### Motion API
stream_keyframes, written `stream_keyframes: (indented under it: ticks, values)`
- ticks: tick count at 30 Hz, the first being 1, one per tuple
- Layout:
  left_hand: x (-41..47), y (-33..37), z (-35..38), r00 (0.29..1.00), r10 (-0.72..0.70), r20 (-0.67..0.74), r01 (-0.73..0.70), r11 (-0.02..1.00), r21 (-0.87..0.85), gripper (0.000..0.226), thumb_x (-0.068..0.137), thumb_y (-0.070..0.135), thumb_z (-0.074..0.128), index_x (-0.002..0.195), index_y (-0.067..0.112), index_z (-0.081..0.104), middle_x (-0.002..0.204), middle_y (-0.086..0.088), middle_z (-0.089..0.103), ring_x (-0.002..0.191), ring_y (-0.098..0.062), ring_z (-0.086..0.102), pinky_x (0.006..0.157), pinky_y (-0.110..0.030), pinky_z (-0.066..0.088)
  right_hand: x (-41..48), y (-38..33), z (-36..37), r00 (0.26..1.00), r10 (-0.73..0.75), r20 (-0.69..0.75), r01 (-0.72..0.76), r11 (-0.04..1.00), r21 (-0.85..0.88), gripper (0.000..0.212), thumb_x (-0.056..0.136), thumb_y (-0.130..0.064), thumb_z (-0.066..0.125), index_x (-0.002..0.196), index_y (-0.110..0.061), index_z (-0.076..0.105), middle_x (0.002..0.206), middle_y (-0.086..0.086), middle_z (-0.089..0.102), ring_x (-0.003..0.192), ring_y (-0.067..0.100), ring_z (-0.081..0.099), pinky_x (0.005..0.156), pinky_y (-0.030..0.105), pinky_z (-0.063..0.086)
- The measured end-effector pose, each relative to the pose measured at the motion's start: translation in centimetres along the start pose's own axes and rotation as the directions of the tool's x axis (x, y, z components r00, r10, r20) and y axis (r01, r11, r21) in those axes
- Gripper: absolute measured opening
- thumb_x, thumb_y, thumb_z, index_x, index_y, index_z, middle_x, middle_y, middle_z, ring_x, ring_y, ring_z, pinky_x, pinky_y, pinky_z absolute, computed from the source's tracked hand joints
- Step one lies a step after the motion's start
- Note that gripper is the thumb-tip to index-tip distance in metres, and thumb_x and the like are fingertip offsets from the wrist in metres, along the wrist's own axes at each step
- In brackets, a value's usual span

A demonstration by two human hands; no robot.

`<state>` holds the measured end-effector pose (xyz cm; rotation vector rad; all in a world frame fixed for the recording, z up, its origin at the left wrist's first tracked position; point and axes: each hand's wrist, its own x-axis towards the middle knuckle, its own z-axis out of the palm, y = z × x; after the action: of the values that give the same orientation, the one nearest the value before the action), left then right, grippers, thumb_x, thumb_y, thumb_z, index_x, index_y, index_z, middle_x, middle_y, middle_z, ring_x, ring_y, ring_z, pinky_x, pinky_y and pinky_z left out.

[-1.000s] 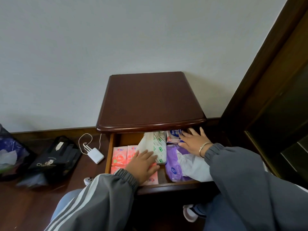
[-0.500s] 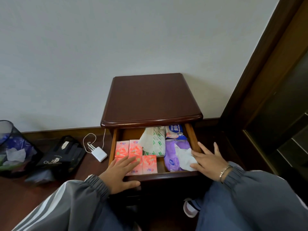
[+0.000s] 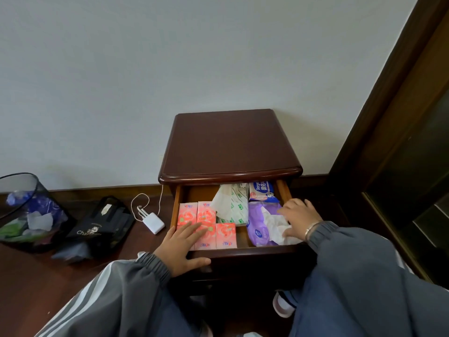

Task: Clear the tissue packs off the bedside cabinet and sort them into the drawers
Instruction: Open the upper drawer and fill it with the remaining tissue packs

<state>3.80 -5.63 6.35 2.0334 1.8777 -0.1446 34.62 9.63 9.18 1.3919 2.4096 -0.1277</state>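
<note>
Drawer (image 3: 281, 190): one, open, holding every pack.
Pink packs (image 3: 206, 214): four visible, left side.
Green pack (image 3: 237, 205), blue pack (image 3: 261, 190), purple pack (image 3: 257, 220): one each.
Left hand (image 3: 181, 246): released, flat on pink packs.
Right hand (image 3: 300, 220): released, resting on purple pack.

Soft, dim, even indoor light; wide-angle bending at edges, slight blur on foreground sleeves.

Bedside cabinet (image 3: 230, 142), top drawer (image 3: 243, 251) pulled open
Pink tissue packs (image 3: 206, 214) lie flat on the left, a green-and-white pack (image 3: 237, 205) sits mid-back with a tissue poking out, blue-white pack (image 3: 261, 190) at back right, and a purple pack (image 3: 256, 215) in front of that one.
</note>
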Motion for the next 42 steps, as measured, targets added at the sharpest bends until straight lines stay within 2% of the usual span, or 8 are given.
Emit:
stream_keyframes:
  ticks: [6,9,17,26,32,35,37,42]
  values:
    - [-0.5,-1.7,-0.8,0.986,0.002,-0.165,0.022,0.989,0.143,0.119,0.06,0.091,0.042,0.139,0.039,-0.03,0.147,0.015,-0.035,0.138,-0.013,-0.033,0.107,-0.052,-0.021,-4.5,1.7,2.5,0.976,-0.207,-0.064,0.212,0.972,0.102,0.106,0.065,-0.085,0.039,0.148,-0.037,-0.006,0.152,-0.022,-0.015,0.141,0.009,-0.025,0.115,0.052,-0.006]
    - [-0.3,-1.5,-1.4,0.948,0.082,-0.309,-0.009,0.973,0.232,0.128,0.054,0.094,0.042,0.152,0.028,-0.009,0.16,-0.002,-0.005,0.146,-0.028,-0.01,0.105,-0.065,-0.006,-4.3,2.2,3.4,0.987,-0.143,-0.068,0.142,0.99,-0.024,0.128,0.054,-0.087,0.047,0.141,-0.031,-0.028,0.144,-0.015,-0.033,0.135,0.015,-0.034,0.112,0.059,-0.005]
    - [4.7,-2.5,-3.3,0.861,-0.002,-0.509,0.151,0.956,0.251,0.129,0.047,0.088,0.053,0.151,0.02,0.019,0.155,-0.015,0.029,0.14,-0.037,0.031,0.099,-0.071,0.023,1.2,3.2,0.5,0.916,0.1,-0.388,-0.067,0.993,0.097,0.157,0.025,-0.085,0.064,0.145,-0.028,-0.02,0.16,0.003,0.001,0.145,0.028,-0.001,0.108,0.066,0.013]
    - [13.8,-4.3,-5.5,0.832,-0.211,-0.513,0.334,0.929,0.159,0.076,0.086,0.042,0.061,0.15,0.022,0.025,0.155,-0.007,0.03,0.143,-0.03,0.026,0.114,-0.061,0.019,10.7,2.1,-0.7,0.816,0.359,-0.453,-0.24,0.923,0.3,0.098,0.073,-0.047,0.073,0.148,-0.012,0.02,0.155,0.008,0.025,0.145,0.027,0.018,0.112,0.058,0.022]
    - [8.4,-2.1,-3.8,0.717,-0.327,-0.616,0.129,0.93,-0.343,0.062,0.084,0.028,0.069,0.139,0.011,0.045,0.142,-0.008,0.046,0.136,-0.027,0.038,0.114,-0.042,0.029,4.5,0.3,1.7,0.741,0.454,-0.494,0.108,0.645,0.756,0.067,0.08,-0.02,0.072,0.138,-0.007,0.041,0.143,0.013,0.042,0.137,0.03,0.033,0.111,0.044,0.029]
    - [3.4,1.1,-0.8,0.762,-0.643,-0.07,0.163,0.296,-0.941,0.032,0.086,0.023,0.067,0.114,0.011,0.058,0.093,0.005,0.06,0.095,-0.023,0.059,0.073,-0.014,0.046,-1.1,-2.7,4.5,0.897,0.437,0.065,-0.08,0.016,0.997,0.021,0.085,-0.016,0.066,0.105,-0.016,0.061,0.106,0.009,0.065,0.099,0.025,0.063,0.075,0.026,0.047]
    - [0.9,2.8,1.1,0.732,-0.368,0.573,0.48,-0.317,-0.818,0.041,0.082,0.04,0.062,0.107,0.009,0.056,0.086,-0.005,0.06,0.079,-0.023,0.057,0.061,-0.024,0.043,-3.6,-4.3,6.5,0.808,0.074,0.584,-0.529,-0.345,0.775,0.025,0.091,-0.029,0.055,0.106,-0.01,0.061,0.098,0.013,0.068,0.083,0.022,0.064,0.066,0.03,0.044]
    - [-1.9,4.8,4.4,0.591,-0.052,0.805,0.622,-0.606,-0.496,0.086,0.089,0.054,0.036,0.146,-0.009,0.022,0.154,-0.023,0.027,0.141,-0.034,0.03,0.11,-0.044,0.027,-4.9,-5.5,8.9,0.519,-0.351,0.779,-0.813,-0.483,0.324,0.083,0.091,-0.062,0.024,0.149,-0.004,0.008,0.153,0.021,0.025,0.133,0.038,0.038,0.108,0.055,0.02]
